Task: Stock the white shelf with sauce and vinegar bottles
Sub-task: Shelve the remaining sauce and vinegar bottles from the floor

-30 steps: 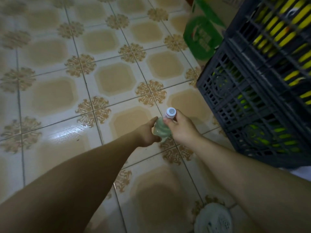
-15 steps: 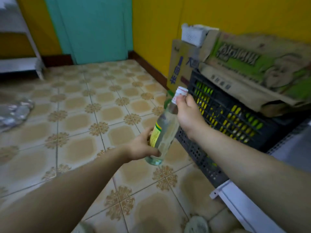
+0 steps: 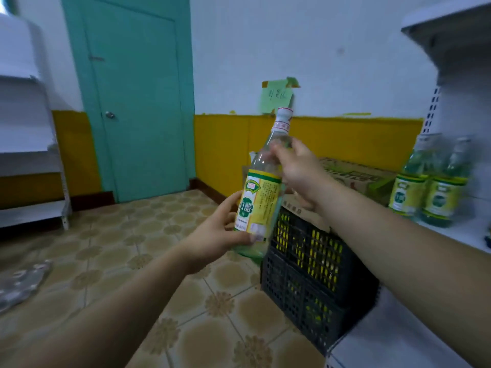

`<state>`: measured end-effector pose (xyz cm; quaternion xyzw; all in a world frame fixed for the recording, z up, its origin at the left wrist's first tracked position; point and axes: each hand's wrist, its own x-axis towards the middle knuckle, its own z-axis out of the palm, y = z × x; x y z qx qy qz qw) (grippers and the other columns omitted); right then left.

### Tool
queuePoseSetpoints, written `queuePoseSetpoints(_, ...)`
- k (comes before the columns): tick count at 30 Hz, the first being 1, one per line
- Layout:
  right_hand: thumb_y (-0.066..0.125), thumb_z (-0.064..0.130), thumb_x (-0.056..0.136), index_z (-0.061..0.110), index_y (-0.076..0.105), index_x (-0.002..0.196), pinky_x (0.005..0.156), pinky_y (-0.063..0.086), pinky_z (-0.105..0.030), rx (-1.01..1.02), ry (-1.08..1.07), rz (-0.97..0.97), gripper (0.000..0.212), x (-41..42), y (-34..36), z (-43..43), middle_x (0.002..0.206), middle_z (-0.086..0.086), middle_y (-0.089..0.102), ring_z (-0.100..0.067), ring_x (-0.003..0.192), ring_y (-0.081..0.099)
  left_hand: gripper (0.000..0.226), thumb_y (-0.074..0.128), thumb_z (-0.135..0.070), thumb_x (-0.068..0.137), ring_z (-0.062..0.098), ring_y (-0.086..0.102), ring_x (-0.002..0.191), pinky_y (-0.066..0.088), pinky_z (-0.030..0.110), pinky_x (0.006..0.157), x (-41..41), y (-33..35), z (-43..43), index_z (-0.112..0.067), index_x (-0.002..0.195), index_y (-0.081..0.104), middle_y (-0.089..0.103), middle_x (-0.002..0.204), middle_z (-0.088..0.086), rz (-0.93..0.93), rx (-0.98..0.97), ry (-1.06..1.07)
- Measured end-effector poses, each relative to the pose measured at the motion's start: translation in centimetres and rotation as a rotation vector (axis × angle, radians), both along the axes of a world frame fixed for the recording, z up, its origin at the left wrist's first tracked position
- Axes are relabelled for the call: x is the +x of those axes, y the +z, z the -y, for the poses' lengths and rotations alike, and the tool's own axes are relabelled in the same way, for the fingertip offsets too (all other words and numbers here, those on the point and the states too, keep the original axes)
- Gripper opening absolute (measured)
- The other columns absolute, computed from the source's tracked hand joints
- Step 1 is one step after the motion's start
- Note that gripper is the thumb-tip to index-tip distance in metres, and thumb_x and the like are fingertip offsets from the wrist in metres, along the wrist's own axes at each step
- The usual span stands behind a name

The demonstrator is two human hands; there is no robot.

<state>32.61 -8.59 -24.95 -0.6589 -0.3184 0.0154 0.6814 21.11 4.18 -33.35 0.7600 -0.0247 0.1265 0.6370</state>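
I hold a clear vinegar bottle (image 3: 261, 192) with a yellow-green label and a white cap, nearly upright and tilted a little to the right, in front of me. My left hand (image 3: 218, 232) grips its lower body and base. My right hand (image 3: 297, 168) is wrapped around its shoulder below the neck. On the right stands the white shelf (image 3: 457, 229), with two matching vinegar bottles (image 3: 427, 184) standing side by side on its board.
Stacked dark plastic crates (image 3: 313, 264) with bottles inside sit on the tiled floor beside the shelf, cardboard boxes (image 3: 353, 176) on top. A teal door (image 3: 138, 102) is ahead. Another white shelf unit (image 3: 29, 160) stands at far left, crumpled plastic wrap (image 3: 21, 282) lies on the floor.
Both hands have lifted the bottle from low near the floor up to chest height, turning it upright. My view has risen from the floor to the wall and the shelf.
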Motion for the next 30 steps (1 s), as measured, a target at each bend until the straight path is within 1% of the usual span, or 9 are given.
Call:
queuePoseSetpoints(1,0.05,0.031,0.1,0.024,0.056,0.106,0.067,0.054,-0.03,0.022,0.013,0.001,0.011,-0.6,0.9,0.7,0.106,-0.004,0.069,-0.021,0.093,0.068,0.094,0.078,-0.013,0.057,0.028,0.066,0.102,0.056,0.039,0.083,-0.4,0.7,0.7,-0.044,0.134,0.034,0.063,0.119,0.013,0.007,-0.017,-0.033)
queuePoseSetpoints(4,0.044,0.034,0.102,0.026,0.058,0.108,0.089,0.054,-0.048,0.061,0.06,0.041,0.017,-2.2,3.3,3.0,0.112,-0.003,0.067,-0.027,0.101,0.066,0.09,0.079,-0.002,0.065,0.028,0.069,0.092,0.058,0.04,0.079,-1.1,2.9,3.4,-0.041,0.133,0.036,0.067,0.107,0.014,0.098,-0.014,-0.023)
queuePoseSetpoints(6,0.04,0.04,0.102,0.03,0.048,0.134,0.091,0.052,-0.044,0.011,0.051,0.109,0.034,-3.1,4.6,4.8,0.127,0.001,0.062,-0.024,0.111,0.062,0.09,0.073,0.008,0.072,0.024,0.07,0.088,0.058,0.039,0.078,-1.3,4.0,4.9,-0.04,0.136,0.033,0.065,0.106,0.013,0.161,-0.015,0.024)
queuePoseSetpoints(8,0.044,0.045,0.099,0.037,0.031,0.147,0.085,0.052,-0.035,-0.077,0.007,0.218,0.051,-4.2,5.3,6.5,0.138,0.003,0.054,-0.022,0.119,0.058,0.093,0.075,0.007,0.071,0.025,0.07,0.09,0.057,0.043,0.081,-1.3,4.7,6.4,-0.041,0.138,0.032,0.063,0.111,0.013,0.208,-0.021,0.051)
queuePoseSetpoints(12,0.064,0.036,0.09,0.041,0.028,0.143,0.087,0.056,-0.049,-0.1,-0.058,0.318,0.065,-5.0,5.1,9.1,0.124,0.003,0.062,-0.021,0.105,0.066,0.092,0.075,0.005,0.072,0.022,0.07,0.091,0.056,0.044,0.085,-0.9,5.8,9.0,-0.044,0.136,0.031,0.062,0.113,0.007,0.286,-0.026,0.045)
queuePoseSetpoints(15,0.064,0.037,0.091,0.041,0.028,0.145,0.089,0.055,-0.047,-0.097,-0.152,0.339,0.065,-5.0,5.5,10.9,0.114,0.002,0.068,-0.02,0.099,0.068,0.087,0.075,0.003,0.073,0.017,0.071,0.088,0.057,0.039,0.083,-0.3,6.2,10.8,-0.047,0.128,0.031,0.066,0.103,0.0,0.322,-0.005,-0.002)
queuePoseSetpoints(19,0.062,0.045,0.09,0.041,0.015,0.151,0.093,0.053,-0.045,-0.131,-0.285,0.306,0.078,-4.9,5.4,13.6,0.124,-0.001,0.064,-0.021,0.106,0.065,0.091,0.079,-0.003,0.072,0.02,0.07,0.092,0.057,0.041,0.085,1.4,6.0,13.0,-0.045,0.137,0.031,0.066,0.111,0.007,0.322,0.002,-0.071)
queuePoseSetpoints(23,0.063,0.063,0.07,0.043,0.02,0.148,0.091,0.054,-0.051,-0.147,-0.405,0.27,0.091,-4.6,4.9,15.7,0.131,-0.008,0.06,-0.028,0.108,0.064,0.089,0.08,-0.004,0.071,0.021,0.069,0.094,0.057,0.042,0.083,3.0,5.6,15.3,-0.047,0.132,0.032,0.067,0.11,0.008,0.339,-0.008,-0.165)
queuePoseSetpoints(30,0.063,0.057,0.078,0.047,0.022,0.145,0.09,0.055,-0.048,-0.221,-0.515,0.238,0.079,-3.4,4.4,19.3,0.132,0.003,0.059,-0.022,0.108,0.064,0.087,0.078,0.001,0.072,0.022,0.067,0.098,0.056,0.039,0.085,6.2,4.9,18.4,-0.045,0.132,0.034,0.068,0.107,-0.001,0.368,-0.028,-0.276)
